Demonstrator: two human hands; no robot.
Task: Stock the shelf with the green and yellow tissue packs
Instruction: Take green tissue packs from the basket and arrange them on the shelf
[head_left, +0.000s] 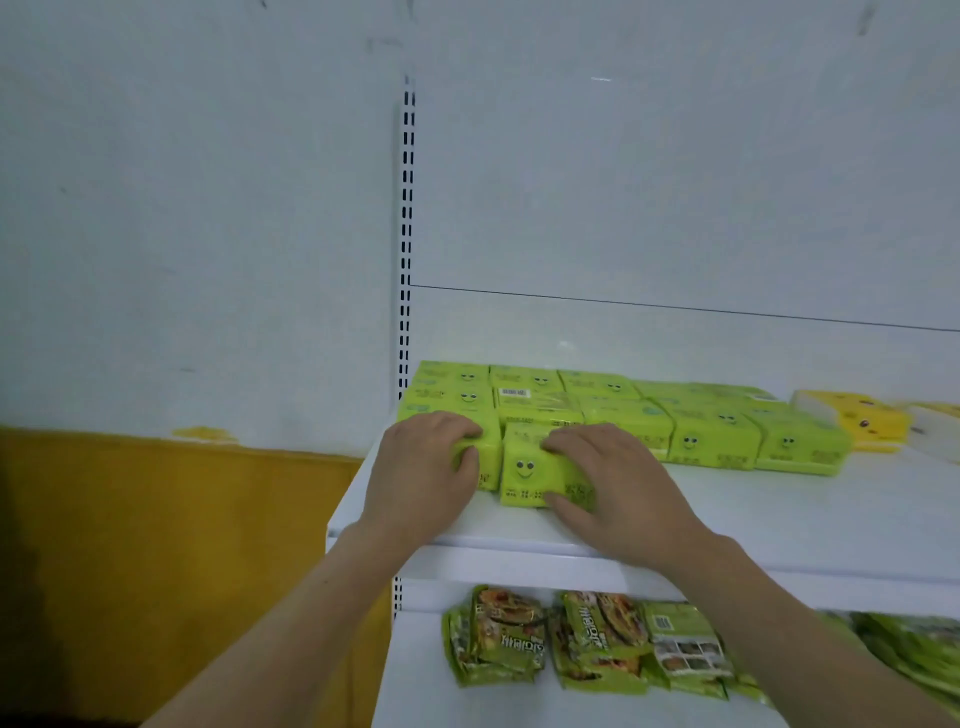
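Several green tissue packs with smiley faces (711, 441) lie in rows on the white shelf (779, 519). At the front left, my left hand (421, 478) grips one green pack (485, 467), fingers over its top and thumb on its front. Beside it, my right hand (613, 483) holds another green pack (530, 473), fingers on top and thumb against its front face. Yellow tissue packs (867, 421) lie at the right end of the row.
A slotted upright (407, 234) marks the shelf's left edge. Green snack bags (587, 639) lie on the lower shelf. A white wall with a yellow lower band (156, 545) stands to the left. Bare shelf surface lies in front of the right-hand packs.
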